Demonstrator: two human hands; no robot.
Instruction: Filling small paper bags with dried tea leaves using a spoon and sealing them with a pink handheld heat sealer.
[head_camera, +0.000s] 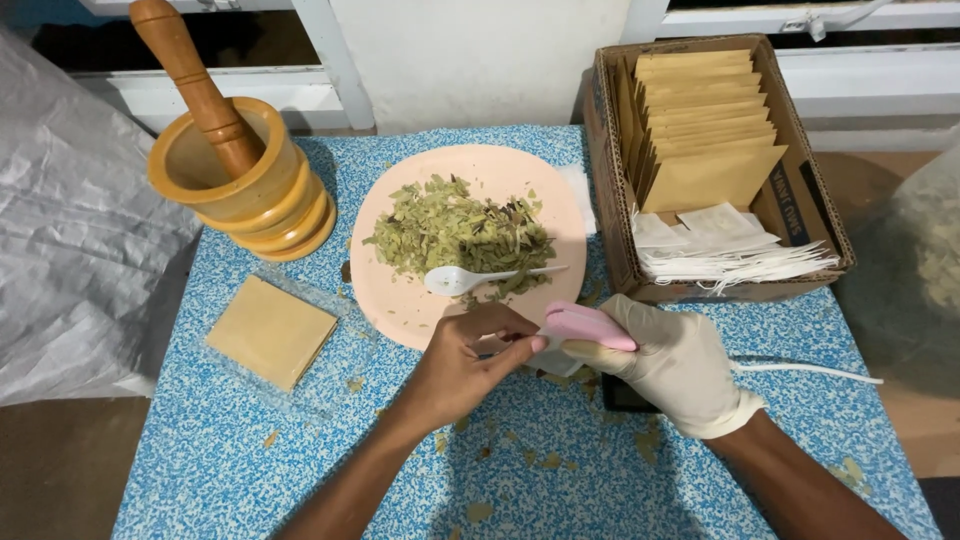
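A pink tool (585, 325) was held in the closed grip of the gloved right hand (672, 365), just below the plate (400, 300) of dried leaves (460, 235). The tool's tip was pinched by the bare left hand (465, 360).

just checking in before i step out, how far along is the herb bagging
Done: crushed green dried leaves heaped on the round pink plate, white plastic spoon resting there. In hand: gloved right hand grips a pink handheld tool; bare left hand pinches something small beside it. Left: many brown paper envelopes unused in the cardboard box.
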